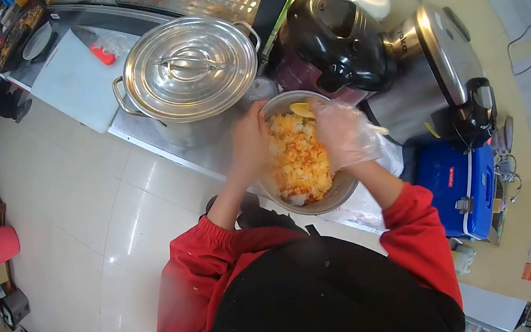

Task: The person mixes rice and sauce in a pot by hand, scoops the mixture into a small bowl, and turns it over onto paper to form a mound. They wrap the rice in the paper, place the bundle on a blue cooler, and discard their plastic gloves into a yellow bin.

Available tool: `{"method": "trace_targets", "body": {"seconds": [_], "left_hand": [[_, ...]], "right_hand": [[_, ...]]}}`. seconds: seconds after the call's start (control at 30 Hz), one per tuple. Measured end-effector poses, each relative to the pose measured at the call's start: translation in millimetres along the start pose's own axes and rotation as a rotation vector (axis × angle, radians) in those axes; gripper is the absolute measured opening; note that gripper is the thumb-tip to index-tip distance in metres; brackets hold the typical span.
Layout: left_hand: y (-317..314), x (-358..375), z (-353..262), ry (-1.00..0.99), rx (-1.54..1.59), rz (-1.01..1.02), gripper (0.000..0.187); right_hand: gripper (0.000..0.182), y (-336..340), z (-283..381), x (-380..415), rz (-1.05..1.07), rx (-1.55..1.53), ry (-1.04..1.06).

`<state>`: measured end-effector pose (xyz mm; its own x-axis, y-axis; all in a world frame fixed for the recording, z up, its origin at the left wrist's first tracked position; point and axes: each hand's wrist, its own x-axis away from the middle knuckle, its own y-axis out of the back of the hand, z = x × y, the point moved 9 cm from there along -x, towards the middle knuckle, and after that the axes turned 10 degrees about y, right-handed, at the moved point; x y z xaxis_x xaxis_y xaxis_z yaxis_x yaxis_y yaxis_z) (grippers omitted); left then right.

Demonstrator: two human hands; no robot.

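A round metal pot [346, 189] filled with orange and white rice [299, 154] stands in front of me at the counter's edge. My left hand [251, 142], bare and slightly blurred, is closed on the pot's left rim. Inside the right part of the pot is my right hand [344, 132], in a clear plastic glove. Its fingers wrap round a yellow spoon [302, 110], whose rounded end shows by the far rim. A pale handle end sticks out to the right of the glove. The middle of the spoon is hidden by the hand.
A large lidded steel stockpot [193, 70] stands left of the pot. Behind are a black rice cooker [336, 38] and a steel cooker [427, 73]. A blue cooler box [457, 185] sits at right, a white cutting board [71, 81] at far left.
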<state>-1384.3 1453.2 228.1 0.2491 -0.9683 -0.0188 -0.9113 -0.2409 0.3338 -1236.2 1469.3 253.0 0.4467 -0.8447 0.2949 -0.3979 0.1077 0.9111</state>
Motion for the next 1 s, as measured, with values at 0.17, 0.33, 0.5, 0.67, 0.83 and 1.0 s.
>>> {"method": "trace_targets", "body": {"seconds": [0.17,0.33,0.5,0.67,0.83,1.0], "left_hand": [[0.6,4.0,-2.1,-0.012,0.002,0.018,0.019],[-2.5,-0.4,-1.0,-0.017,0.010,0.045,0.019],[-7.6,-1.4,1.6,-0.011,-0.006,0.075,0.019],[-6.0,-3.8,-0.9,0.007,-0.009,0.057,0.019],[-7.0,-4.7,-1.5,-0.015,0.029,0.057,0.019],[-4.9,-6.3,-3.6,0.013,0.018,0.075,0.019]], "right_hand": [[0.031,-52.4,38.7,-3.7,-0.015,0.058,0.121],[0.027,13.3,-6.4,12.4,-0.062,-0.101,-0.009],[0.024,-23.0,25.5,9.8,-0.223,0.226,0.146],[0.020,18.8,-10.3,7.7,-0.232,0.032,0.060],[0.025,-36.2,20.2,-1.0,-0.087,0.055,0.065],[0.025,-22.0,-0.6,-13.3,-0.123,-0.017,0.006]]}}
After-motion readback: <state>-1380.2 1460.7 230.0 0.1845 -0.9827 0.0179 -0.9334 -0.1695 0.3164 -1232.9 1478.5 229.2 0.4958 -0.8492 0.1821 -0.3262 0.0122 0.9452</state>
